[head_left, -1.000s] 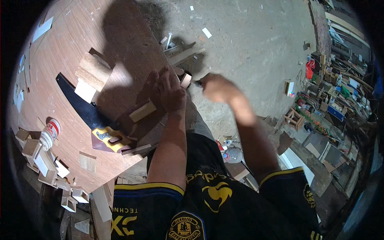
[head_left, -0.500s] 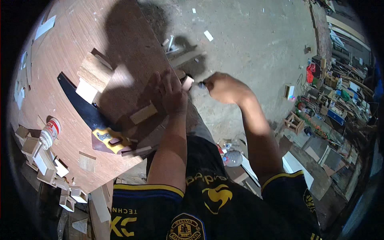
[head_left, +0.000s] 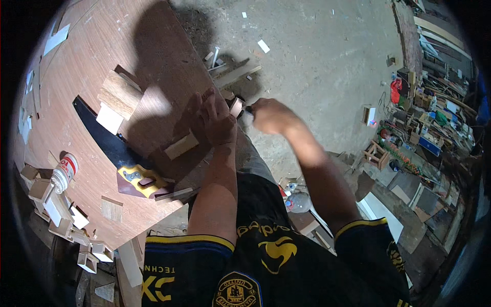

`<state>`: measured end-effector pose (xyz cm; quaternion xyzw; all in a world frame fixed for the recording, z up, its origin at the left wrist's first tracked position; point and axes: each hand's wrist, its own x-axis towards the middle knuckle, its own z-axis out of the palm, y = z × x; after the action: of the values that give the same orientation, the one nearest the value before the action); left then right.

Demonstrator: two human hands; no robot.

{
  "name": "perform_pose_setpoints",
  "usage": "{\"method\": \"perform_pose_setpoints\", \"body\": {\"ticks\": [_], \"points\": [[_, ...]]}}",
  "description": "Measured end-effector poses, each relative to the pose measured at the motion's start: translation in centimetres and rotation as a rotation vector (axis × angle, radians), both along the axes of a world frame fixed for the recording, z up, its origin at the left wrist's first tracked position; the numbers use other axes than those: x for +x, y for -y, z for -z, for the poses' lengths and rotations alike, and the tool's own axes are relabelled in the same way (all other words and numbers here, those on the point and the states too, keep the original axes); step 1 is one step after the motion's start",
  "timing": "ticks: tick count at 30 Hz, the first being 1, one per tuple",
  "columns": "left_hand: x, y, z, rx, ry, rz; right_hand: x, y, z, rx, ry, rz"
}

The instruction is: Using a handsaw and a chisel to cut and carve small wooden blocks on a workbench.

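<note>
My left hand [head_left: 216, 118] rests with outstretched, slightly bent fingers on the shadowed edge of the plywood panel [head_left: 76, 46], beside a small pale wooden block [head_left: 236, 106]. Just right of the block, my right hand [head_left: 271, 116] is closed on a small dark tool [head_left: 249, 110], mostly hidden by the fist. A short wooden strip [head_left: 181, 144] lies below my left wrist. Further left are a handsaw [head_left: 99, 133] with a yellow handle and two pale offcuts [head_left: 120, 92].
A white bottle [head_left: 65, 173] and several small wooden box shapes [head_left: 53, 210] sit at the lower left. Scraps [head_left: 238, 77] lie on the concrete floor [head_left: 327, 61] beyond the panel edge. Piled boards, a red bag [head_left: 396, 90] and a wooden frame [head_left: 377, 153] are at the right.
My right hand moved slightly right, then back left and a little down, still closed on the tool. My left hand stays at the block with small finger shifts.
</note>
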<state>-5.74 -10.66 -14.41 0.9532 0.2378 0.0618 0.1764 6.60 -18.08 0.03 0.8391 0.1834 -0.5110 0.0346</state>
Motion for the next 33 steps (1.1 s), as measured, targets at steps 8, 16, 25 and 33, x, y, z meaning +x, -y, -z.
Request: {"method": "perform_pose_setpoints", "body": {"ticks": [8, 16, 25, 33], "points": [[-0.3, 0.3, 0.3, -0.069, 0.006, 0.009, -0.8, 0.6, 1.3, 0.009, 0.047, 0.062], [0.4, 0.7, -1.1, 0.078, 0.017, 0.036, -0.6, 0.6, 1.9, -0.02, 0.042, 0.059], [-0.3, 0.9, 0.2, -0.075, -0.079, 0.028, -0.3, 0.8, 0.6, 0.004, -0.033, 0.004], [-0.1, 1.1, 1.0, -0.031, -0.013, 0.02, -0.8, -0.3, 0.3, -0.048, 0.083, 0.118]]}}
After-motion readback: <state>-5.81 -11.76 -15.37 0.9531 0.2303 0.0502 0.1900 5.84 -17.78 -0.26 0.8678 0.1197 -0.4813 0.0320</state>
